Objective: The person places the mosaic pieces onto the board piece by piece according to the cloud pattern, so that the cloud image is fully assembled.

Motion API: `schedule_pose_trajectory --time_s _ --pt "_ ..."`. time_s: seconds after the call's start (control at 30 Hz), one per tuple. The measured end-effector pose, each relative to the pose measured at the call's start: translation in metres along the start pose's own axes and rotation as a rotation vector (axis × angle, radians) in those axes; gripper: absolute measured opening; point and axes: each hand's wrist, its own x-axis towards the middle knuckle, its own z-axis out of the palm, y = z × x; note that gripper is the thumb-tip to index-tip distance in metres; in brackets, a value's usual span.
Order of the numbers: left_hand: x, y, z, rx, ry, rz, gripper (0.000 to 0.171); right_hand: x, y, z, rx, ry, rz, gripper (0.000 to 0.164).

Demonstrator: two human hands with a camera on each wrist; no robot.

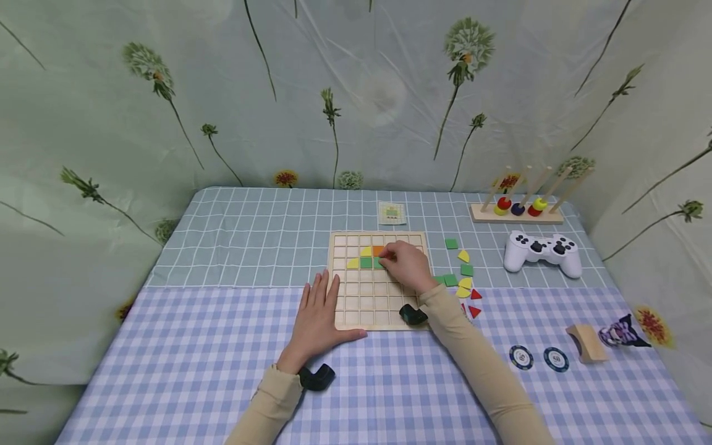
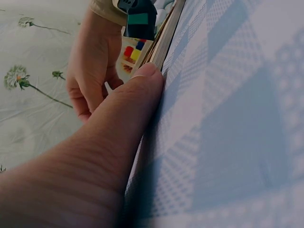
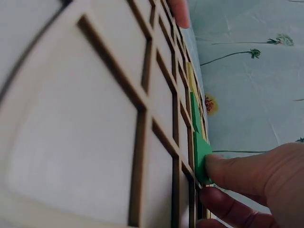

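A square wooden grid board (image 1: 356, 303) lies in front of me. The thumb and index finger of my right hand (image 1: 408, 266) pinch a green square tile (image 3: 201, 159) at a cell in the board's upper half. To its left is another green tile (image 1: 365, 262), beside a yellow curved tile (image 1: 353, 264). Above them sit a second yellow curved tile (image 1: 366, 251) and an orange tile (image 1: 378, 251), partly covered by the right fingers. My left hand (image 1: 317, 318) rests at the board's lower left corner, fingers spread along the left edge, thumb along the front edge.
Loose green squares (image 1: 466, 270), yellow curved pieces (image 1: 463, 255) and red triangles (image 1: 474, 311) lie right of the board. Behind it is a pattern card (image 1: 392, 213). Farther right are a peg stand (image 1: 517, 217), a game controller (image 1: 542, 252), poker chips (image 1: 521, 357) and a wooden arch block (image 1: 588, 343).
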Motion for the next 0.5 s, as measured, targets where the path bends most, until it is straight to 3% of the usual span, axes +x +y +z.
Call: schedule_pose_trajectory --time_s 0.2,0.4,0.5 --pt "0.0 0.0 -0.001 0.002 -0.008 -0.003 0.122 -0.003 -0.001 0.0 -0.058 0.025 -0.018 0.005" --pt "0.0 -0.001 -0.001 -0.003 -0.014 -0.004 0.122 -0.008 0.008 -0.009 -0.022 -0.008 -0.052 0.005" --pt "0.0 -0.001 0.0 -0.007 -0.01 0.002 0.123 -0.011 0.019 -0.02 -0.015 -0.009 -0.027 0.007"
